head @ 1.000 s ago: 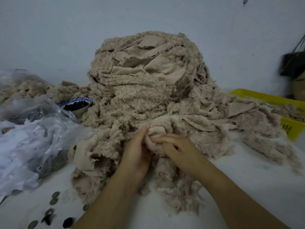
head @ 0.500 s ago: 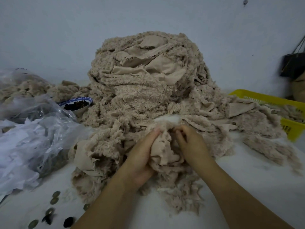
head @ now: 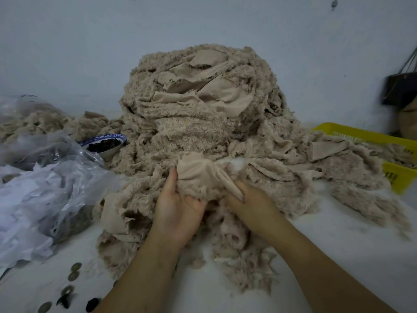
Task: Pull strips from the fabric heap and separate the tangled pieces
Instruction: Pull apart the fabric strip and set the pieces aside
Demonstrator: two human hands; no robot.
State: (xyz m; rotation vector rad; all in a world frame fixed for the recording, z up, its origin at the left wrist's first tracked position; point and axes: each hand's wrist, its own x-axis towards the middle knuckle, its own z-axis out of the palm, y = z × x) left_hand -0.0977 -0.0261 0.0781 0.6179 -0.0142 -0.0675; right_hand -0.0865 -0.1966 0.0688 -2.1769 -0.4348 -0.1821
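Just beyond the fingers (head: 172, 177), tall fabric heap (head: 198, 105), left hand (head: 178, 208) and right hand (head: 252, 199) clamped on one beige strip (head: 198, 175), plastic bag (head: 52, 177) leftward, yellow basket (head: 361, 134) rightward

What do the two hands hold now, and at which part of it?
Both hold one beige fabric piece at the heap's front: the left hand at its lower left edge, the right hand at its narrow right end.
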